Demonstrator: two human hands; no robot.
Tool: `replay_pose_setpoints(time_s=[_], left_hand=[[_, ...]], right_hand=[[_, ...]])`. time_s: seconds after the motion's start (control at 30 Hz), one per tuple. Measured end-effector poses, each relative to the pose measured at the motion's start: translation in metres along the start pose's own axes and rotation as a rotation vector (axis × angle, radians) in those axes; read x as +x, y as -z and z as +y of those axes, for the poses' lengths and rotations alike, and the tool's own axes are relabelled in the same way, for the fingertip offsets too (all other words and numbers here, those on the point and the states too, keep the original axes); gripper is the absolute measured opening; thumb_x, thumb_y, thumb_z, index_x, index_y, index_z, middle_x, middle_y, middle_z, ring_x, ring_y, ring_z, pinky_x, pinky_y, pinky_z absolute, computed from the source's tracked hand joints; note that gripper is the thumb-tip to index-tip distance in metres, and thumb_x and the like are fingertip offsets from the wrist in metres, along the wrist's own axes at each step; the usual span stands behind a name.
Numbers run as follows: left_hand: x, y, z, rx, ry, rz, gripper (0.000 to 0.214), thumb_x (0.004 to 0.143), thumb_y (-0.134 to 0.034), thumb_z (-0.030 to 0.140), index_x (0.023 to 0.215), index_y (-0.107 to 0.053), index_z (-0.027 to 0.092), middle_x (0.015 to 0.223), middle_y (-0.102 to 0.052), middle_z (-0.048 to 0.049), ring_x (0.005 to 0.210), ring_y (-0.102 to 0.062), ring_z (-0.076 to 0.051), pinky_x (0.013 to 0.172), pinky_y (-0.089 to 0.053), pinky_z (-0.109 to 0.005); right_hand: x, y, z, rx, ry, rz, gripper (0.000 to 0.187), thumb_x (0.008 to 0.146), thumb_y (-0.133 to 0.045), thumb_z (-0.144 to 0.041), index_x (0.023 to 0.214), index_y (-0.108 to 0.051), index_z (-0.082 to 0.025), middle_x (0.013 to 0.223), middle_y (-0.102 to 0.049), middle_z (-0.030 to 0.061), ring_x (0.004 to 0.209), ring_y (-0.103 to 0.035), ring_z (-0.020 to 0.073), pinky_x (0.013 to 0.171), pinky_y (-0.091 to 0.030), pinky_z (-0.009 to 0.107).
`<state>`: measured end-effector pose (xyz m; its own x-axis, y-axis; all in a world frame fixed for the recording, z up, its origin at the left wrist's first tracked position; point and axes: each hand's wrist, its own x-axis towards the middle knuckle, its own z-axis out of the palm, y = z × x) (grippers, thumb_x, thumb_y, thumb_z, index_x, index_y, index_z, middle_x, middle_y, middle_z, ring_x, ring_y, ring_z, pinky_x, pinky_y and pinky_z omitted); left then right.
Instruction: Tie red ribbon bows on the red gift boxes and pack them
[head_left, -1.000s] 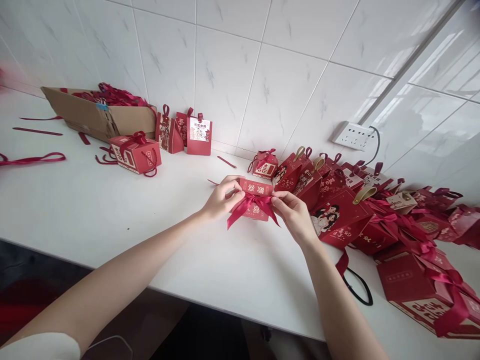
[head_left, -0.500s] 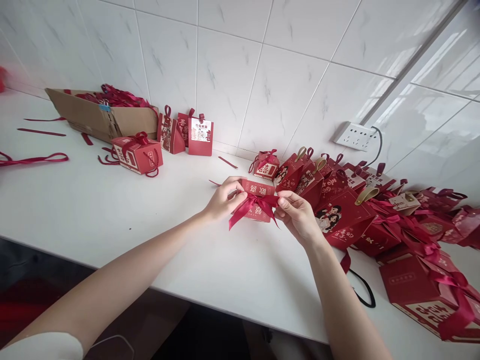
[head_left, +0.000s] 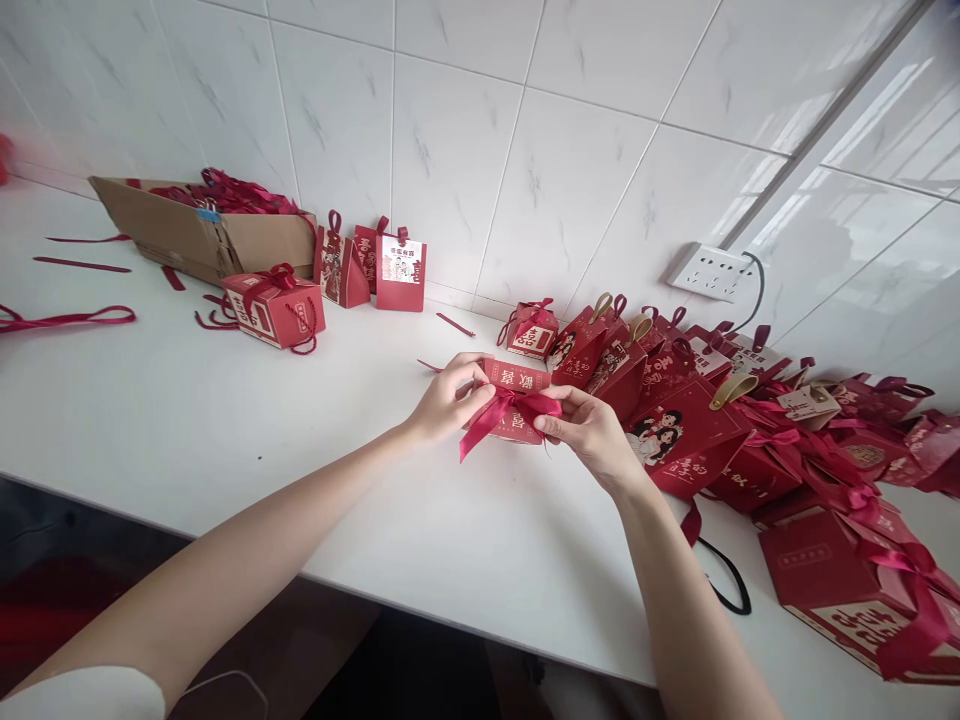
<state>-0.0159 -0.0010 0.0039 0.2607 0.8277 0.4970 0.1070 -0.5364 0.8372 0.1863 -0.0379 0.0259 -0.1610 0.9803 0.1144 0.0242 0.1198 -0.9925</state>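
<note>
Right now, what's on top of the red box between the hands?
A red ribbon bow crosses the box, pale print showing above and below. Right hand pinches its right side; left hand is at its left. Whatever's under the bow is hidden.

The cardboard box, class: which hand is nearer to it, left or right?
Left. The left hand is right of the cardboard box and nearer the camera, at the left of the red bow; the right hand is farther right, at its other side.
</note>
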Motion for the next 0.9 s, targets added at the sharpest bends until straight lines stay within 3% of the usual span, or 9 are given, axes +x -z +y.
replay_pose_setpoints(time_s=[0.17, 0.3, 0.4, 0.53, 0.7, 0.9], left_hand=[[-0.0006, 0.0002, -0.0008, 0.007, 0.004, -0.005, 0.013, 0.081, -0.052, 0.030, 0.073, -0.053, 0.020, 0.122, -0.052, -0.0077, 0.121, -0.048, -0.023, 0.086, -0.049, -0.034], [-0.0004, 0.0003, -0.0015, 0.007, -0.018, -0.006, 0.012, 0.081, -0.052, 0.028, 0.072, -0.053, 0.020, 0.120, -0.053, -0.0070, 0.121, -0.048, -0.023, 0.089, -0.047, -0.034], [-0.0001, 0.0003, -0.0015, -0.006, -0.016, -0.007, 0.011, 0.081, -0.053, 0.027, 0.072, -0.053, 0.020, 0.121, -0.053, -0.0068, 0.121, -0.048, -0.023, 0.087, -0.048, -0.034], [0.0001, 0.0004, -0.0010, -0.009, -0.010, -0.013, 0.011, 0.081, -0.052, 0.028, 0.072, -0.053, 0.020, 0.121, -0.053, -0.0069, 0.120, -0.048, -0.023, 0.084, -0.049, -0.033], [0.0005, 0.0002, 0.0004, 0.003, -0.004, -0.008, 0.011, 0.080, -0.052, 0.028, 0.072, -0.053, 0.020, 0.120, -0.053, -0.0070, 0.120, -0.048, -0.023, 0.086, -0.048, -0.034], [0.0003, -0.0002, 0.0008, 0.008, -0.013, 0.002, 0.012, 0.080, -0.053, 0.029, 0.072, -0.052, 0.020, 0.119, -0.053, -0.0074, 0.120, -0.048, -0.024, 0.087, -0.047, -0.034]], right_hand=[[0.0003, 0.0027, -0.0015, -0.111, 0.025, 0.022, 0.035, 0.064, -0.076, -0.044, 0.065, -0.053, -0.018, 0.059, -0.049, -0.0031, 0.051, -0.042, 0.0079, 0.047, -0.036, 0.022], [-0.0009, 0.0032, -0.0004, -0.049, 0.034, -0.085, 0.035, 0.073, -0.068, -0.047, 0.062, -0.051, -0.018, 0.059, -0.044, -0.0032, 0.055, -0.041, 0.0090, 0.052, -0.036, 0.024], [0.0000, 0.0023, 0.0022, 0.046, 0.034, -0.072, 0.040, 0.076, -0.065, -0.049, 0.058, -0.046, -0.018, 0.059, -0.039, -0.0039, 0.054, -0.038, 0.0091, 0.053, -0.035, 0.024], [0.0009, 0.0016, 0.0024, 0.072, 0.042, -0.025, 0.039, 0.076, -0.066, -0.048, 0.059, -0.046, -0.019, 0.056, -0.036, -0.0051, 0.051, -0.035, 0.0081, 0.051, -0.031, 0.024], [-0.0025, 0.0018, -0.0012, 0.078, -0.037, -0.136, 0.043, 0.077, -0.064, -0.052, 0.058, -0.043, -0.020, 0.046, -0.023, -0.0094, 0.041, -0.022, 0.0054, 0.045, -0.022, 0.023], [-0.0044, 0.0041, -0.0019, -0.037, -0.064, -0.238, 0.029, 0.067, -0.075, -0.041, 0.073, -0.060, -0.017, 0.052, -0.037, -0.0076, 0.045, -0.027, 0.0045, 0.045, -0.021, 0.023]])
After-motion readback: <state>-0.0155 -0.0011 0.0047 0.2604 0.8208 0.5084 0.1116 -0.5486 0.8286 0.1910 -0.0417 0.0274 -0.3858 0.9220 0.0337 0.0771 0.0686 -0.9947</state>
